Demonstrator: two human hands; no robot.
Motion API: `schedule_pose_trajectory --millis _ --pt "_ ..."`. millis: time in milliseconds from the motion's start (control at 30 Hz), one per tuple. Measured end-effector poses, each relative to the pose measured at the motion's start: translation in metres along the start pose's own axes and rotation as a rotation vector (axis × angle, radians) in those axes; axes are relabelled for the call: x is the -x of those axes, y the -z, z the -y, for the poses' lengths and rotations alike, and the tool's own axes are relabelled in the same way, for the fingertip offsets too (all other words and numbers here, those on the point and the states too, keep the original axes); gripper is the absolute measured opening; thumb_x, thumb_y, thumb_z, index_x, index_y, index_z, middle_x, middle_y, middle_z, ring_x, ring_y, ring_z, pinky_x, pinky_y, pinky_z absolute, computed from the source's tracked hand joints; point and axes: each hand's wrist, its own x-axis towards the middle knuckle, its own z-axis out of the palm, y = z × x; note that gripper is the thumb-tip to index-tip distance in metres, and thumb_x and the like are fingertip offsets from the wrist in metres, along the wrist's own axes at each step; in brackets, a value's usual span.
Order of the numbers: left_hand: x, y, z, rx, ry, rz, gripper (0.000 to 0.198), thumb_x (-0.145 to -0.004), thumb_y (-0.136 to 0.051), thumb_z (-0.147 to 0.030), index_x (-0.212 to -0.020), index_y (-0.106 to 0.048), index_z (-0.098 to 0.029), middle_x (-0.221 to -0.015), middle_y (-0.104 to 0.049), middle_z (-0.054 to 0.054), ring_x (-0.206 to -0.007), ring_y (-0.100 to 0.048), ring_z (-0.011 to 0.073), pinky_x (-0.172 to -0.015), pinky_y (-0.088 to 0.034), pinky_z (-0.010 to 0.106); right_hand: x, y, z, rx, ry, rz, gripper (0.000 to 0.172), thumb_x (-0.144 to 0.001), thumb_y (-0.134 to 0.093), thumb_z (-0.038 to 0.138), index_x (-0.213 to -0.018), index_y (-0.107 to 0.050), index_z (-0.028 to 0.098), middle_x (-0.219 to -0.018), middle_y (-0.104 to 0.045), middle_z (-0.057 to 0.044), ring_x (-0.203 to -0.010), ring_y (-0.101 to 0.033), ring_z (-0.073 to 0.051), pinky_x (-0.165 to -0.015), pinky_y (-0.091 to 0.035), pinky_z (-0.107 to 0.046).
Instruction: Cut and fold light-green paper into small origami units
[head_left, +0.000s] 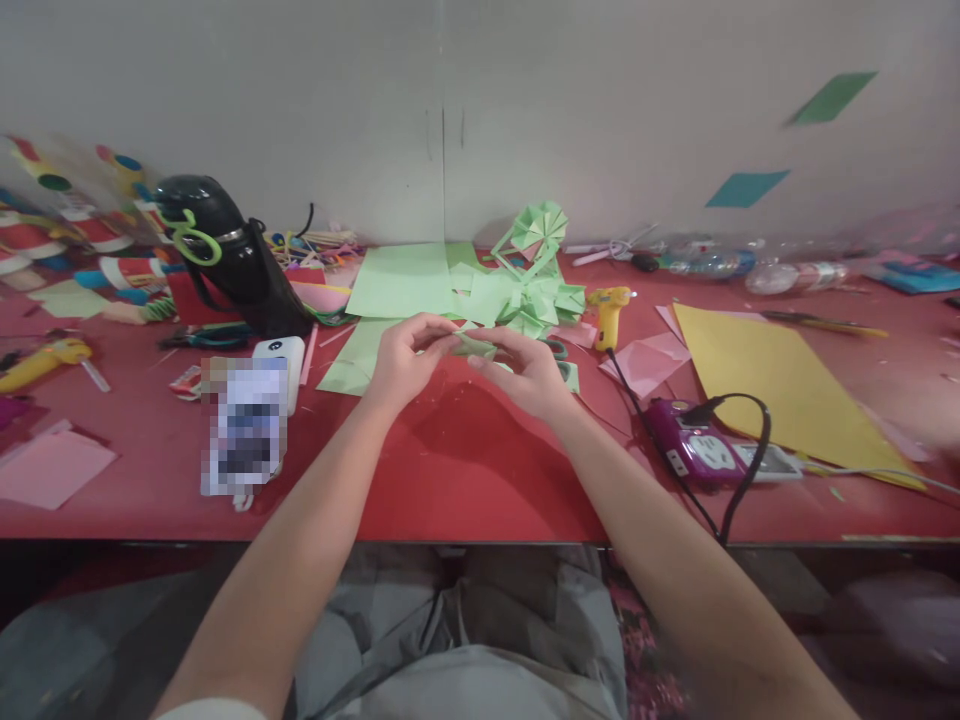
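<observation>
Between my two hands, above the red table, is a small piece of folded green paper (474, 346). My left hand (412, 360) pinches its left side with thumb and fingers. On the other side my right hand (525, 370) grips it with the fingers along its top; the thumb sits lower. Part of the paper is hidden behind the fingers. Just beyond lie flat light green sheets (397, 282) and a pile of folded green paper pieces (536, 300). Scissors (559, 350) lie partly covered beside my right hand.
A black bottle (225, 250) and a phone (247, 425) are at the left. To the right are a yellow glue gun (611, 312), a purple power strip (697, 445) with a looping black cable, and a yellow sheet (780, 385). A pale wall (300, 90) bounds the back.
</observation>
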Motion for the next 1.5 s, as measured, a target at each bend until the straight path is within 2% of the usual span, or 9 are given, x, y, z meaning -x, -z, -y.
schedule_pose_trajectory --millis 167,267,367,433,600,700,1033,1333,1500 --pt "-0.002 -0.002 0.001 0.077 0.026 -0.025 0.021 -0.076 -0.077 -0.037 -0.085 -0.074 -0.018 -0.086 -0.077 0.006 -0.085 -0.072 0.0202 -0.082 -0.058 0.033 -0.002 0.002 0.004 -0.107 -0.090 -0.001 0.032 -0.081 -0.074 0.045 -0.108 -0.073 0.028 -0.109 -0.071 -0.004 -0.095 -0.066 -0.019 -0.081 -0.056 -0.035" --pt "-0.005 0.002 0.004 0.058 0.012 -0.030 0.018 -0.078 -0.075 -0.034 -0.085 -0.075 -0.018 -0.086 -0.077 0.005 -0.085 -0.072 0.0198 -0.084 -0.057 0.033 -0.003 0.002 0.005 -0.112 -0.139 -0.030 0.034 -0.084 -0.070 0.050 -0.109 -0.074 0.027 -0.101 -0.073 -0.004 -0.089 -0.067 -0.018 -0.078 -0.056 -0.035" --pt "-0.007 0.008 0.007 -0.004 -0.004 -0.037 0.015 -0.080 -0.073 -0.032 -0.084 -0.074 -0.018 -0.084 -0.076 0.004 -0.082 -0.071 0.0191 -0.082 -0.056 0.033 -0.003 0.005 0.002 0.002 -0.116 -0.157 0.033 -0.086 -0.066 0.050 -0.103 -0.077 0.024 -0.086 -0.070 -0.004 -0.078 -0.064 -0.016 -0.068 -0.054 -0.032" --pt "-0.007 0.010 0.006 -0.051 -0.014 -0.002 0.014 -0.081 -0.072 -0.031 -0.084 -0.074 -0.018 -0.085 -0.076 0.004 -0.082 -0.071 0.0192 -0.082 -0.055 0.032 -0.004 0.007 0.001 0.126 -0.056 -0.210 0.026 -0.086 -0.068 0.046 -0.094 -0.078 0.024 -0.081 -0.067 -0.003 -0.072 -0.060 -0.015 -0.063 -0.050 -0.030" --pt "-0.003 0.007 -0.003 -0.174 -0.138 0.152 0.011 -0.086 -0.067 -0.028 -0.083 -0.074 -0.021 -0.087 -0.075 0.004 -0.085 -0.068 0.0183 -0.083 -0.052 0.032 -0.003 0.009 0.004 0.271 0.038 -0.144 0.012 -0.084 -0.070 0.032 -0.079 -0.076 0.023 -0.079 -0.062 -0.002 -0.067 -0.053 -0.013 -0.058 -0.042 -0.029" --pt "0.000 0.004 -0.007 -0.177 -0.204 0.186 0.009 -0.087 -0.067 -0.025 -0.082 -0.074 -0.022 -0.088 -0.073 0.003 -0.086 -0.066 0.0177 -0.084 -0.052 0.033 -0.002 0.008 0.007 0.300 0.074 -0.091 0.011 -0.084 -0.069 0.028 -0.077 -0.075 0.023 -0.079 -0.062 -0.002 -0.071 -0.054 -0.013 -0.061 -0.043 -0.029" --pt "0.002 0.003 -0.009 -0.155 -0.139 0.239 0.009 -0.085 -0.068 -0.024 -0.080 -0.075 -0.021 -0.084 -0.072 0.004 -0.082 -0.065 0.0178 -0.080 -0.052 0.033 -0.002 0.009 0.007 0.302 0.065 -0.024 0.013 -0.087 -0.067 0.028 -0.077 -0.073 0.021 -0.079 -0.062 -0.002 -0.072 -0.054 -0.014 -0.064 -0.041 -0.030" --pt "0.003 -0.001 -0.013 -0.183 -0.076 0.247 0.012 -0.086 -0.065 -0.026 -0.079 -0.071 -0.019 -0.082 -0.070 0.004 -0.082 -0.064 0.0176 -0.080 -0.052 0.033 -0.002 0.007 0.007 0.261 0.040 -0.040 0.016 -0.086 -0.066 0.030 -0.073 -0.067 0.020 -0.076 -0.061 -0.002 -0.072 -0.053 -0.014 -0.061 -0.039 -0.030" --pt "0.003 -0.002 -0.013 -0.162 -0.043 0.238 0.010 -0.086 -0.063 -0.025 -0.080 -0.068 -0.018 -0.084 -0.070 0.004 -0.083 -0.065 0.0179 -0.079 -0.052 0.033 -0.003 0.007 0.007 0.271 0.042 -0.037 0.010 -0.083 -0.068 0.029 -0.076 -0.067 0.022 -0.078 -0.064 -0.002 -0.073 -0.054 -0.015 -0.065 -0.043 -0.031"
